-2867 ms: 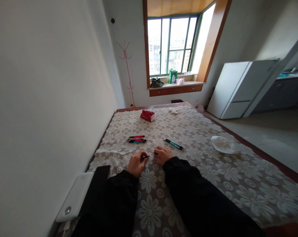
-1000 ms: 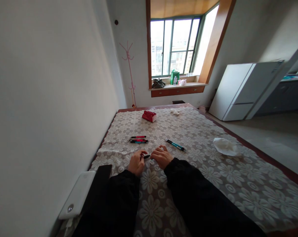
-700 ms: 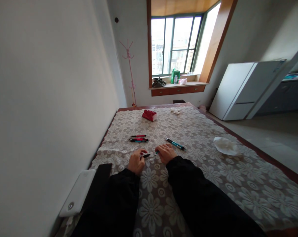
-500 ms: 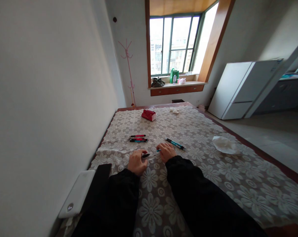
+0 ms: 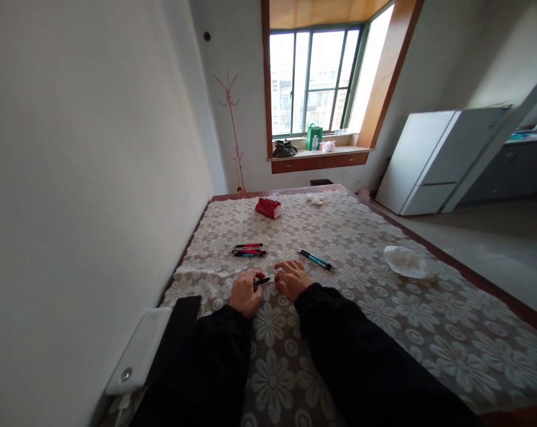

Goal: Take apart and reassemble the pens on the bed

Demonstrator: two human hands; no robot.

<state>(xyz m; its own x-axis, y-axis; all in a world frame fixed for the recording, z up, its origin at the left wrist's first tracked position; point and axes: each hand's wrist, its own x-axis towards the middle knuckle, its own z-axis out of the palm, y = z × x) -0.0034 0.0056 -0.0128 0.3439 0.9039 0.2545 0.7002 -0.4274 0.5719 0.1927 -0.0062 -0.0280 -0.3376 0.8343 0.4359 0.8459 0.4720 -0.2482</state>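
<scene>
My left hand (image 5: pixel 247 293) is closed on a black pen (image 5: pixel 262 280), whose dark end sticks out to the right between thumb and fingers. Just right of it is my right hand (image 5: pixel 292 280), low over the cloth. Its fingers are bent and apart, with nothing visible between them; the space under its palm is hidden. Beyond my left hand lie several red, black and teal pens (image 5: pixel 249 252) side by side. Teal and black pens (image 5: pixel 315 259) lie close together, slanted, beyond my right hand.
A patterned lace cloth (image 5: pixel 272 379) covers the table. A white power bank (image 5: pixel 139 350) and a dark phone-like slab (image 5: pixel 186 311) lie by the left wall. A red tissue pack (image 5: pixel 268 207) sits farther back, and a crumpled white piece (image 5: pixel 406 262) lies right.
My right hand has moved slightly left, towards my left hand, and its fingers have spread. The blue-tipped piece at its fingers no longer shows. My left hand keeps the black pen.
</scene>
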